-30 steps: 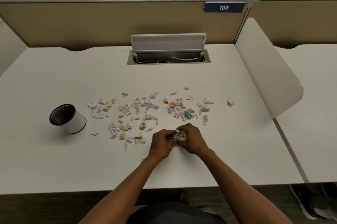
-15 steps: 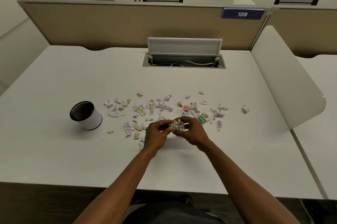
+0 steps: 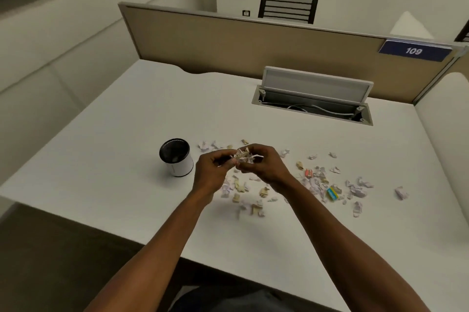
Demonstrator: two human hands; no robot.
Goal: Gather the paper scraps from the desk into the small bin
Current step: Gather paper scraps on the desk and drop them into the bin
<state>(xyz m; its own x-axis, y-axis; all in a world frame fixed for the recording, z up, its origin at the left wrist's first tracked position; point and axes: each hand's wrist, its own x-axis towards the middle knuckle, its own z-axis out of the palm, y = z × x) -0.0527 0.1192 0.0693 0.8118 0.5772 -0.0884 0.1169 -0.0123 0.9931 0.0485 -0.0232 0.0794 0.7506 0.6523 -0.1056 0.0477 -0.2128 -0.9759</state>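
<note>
Both hands (image 3: 238,167) have carried scraps (image 3: 245,155) nearer the bin (image 3: 176,158).

Bare desk (image 3: 106,159) lies open left of and nearer than the small bin (image 3: 177,156), and across the wide far stretch up to the partition (image 3: 253,42). The left hand (image 3: 212,172) and right hand (image 3: 264,164), pinching a wad of scraps (image 3: 245,156), hang just right of the bin. Loose scraps (image 3: 330,184) litter the desk rightward; the open cable tray (image 3: 313,103) blocks far right
</note>
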